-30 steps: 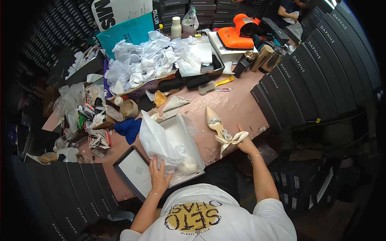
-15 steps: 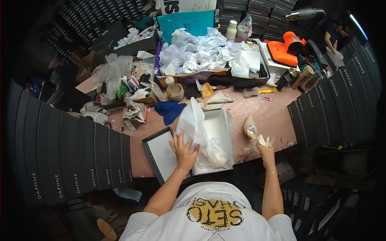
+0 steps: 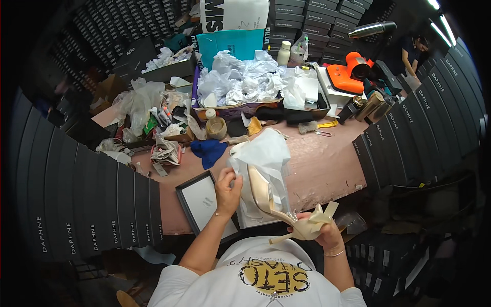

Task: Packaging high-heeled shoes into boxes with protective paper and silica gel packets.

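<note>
right hand (image 3: 327, 233) has its fingers closed round the heel end of a cream high-heeled shoe (image 3: 279, 207), w/ a cream strap or ribbon bunched over the knuckles. the shoe's thin heel sticks out toward the person's body, toe end pointing up & away into the white tissue paper (image 3: 263, 156). shoe is held just above the near edge of the worktop (image 3: 327, 166), over the open shoe box (image 3: 255, 215).

left hand (image 3: 228, 187) pinches the tissue paper at its left edge, fingers curled onto the sheet, thumb side toward the box. paper stands up bunched, lifted off the box, touching the shoe's front.

just left of that hand lies a black box lid (image 3: 202, 202) w/ a pale inside, flat on the worktop. beyond it a blue cloth (image 3: 208, 151), then a tape roll (image 3: 217, 127) w/ a small white bottle by it. further back a big tray heaped w/ crumpled white paper (image 3: 245, 82). a yellow-handled brush (image 3: 314, 126) sits right of centre. orange device (image 3: 350, 74) at the far right corner. stacks of black shoe boxes (image 3: 87, 204) wall in both sides. another person (image 3: 411, 51) bends over at far right, well apart.
</note>
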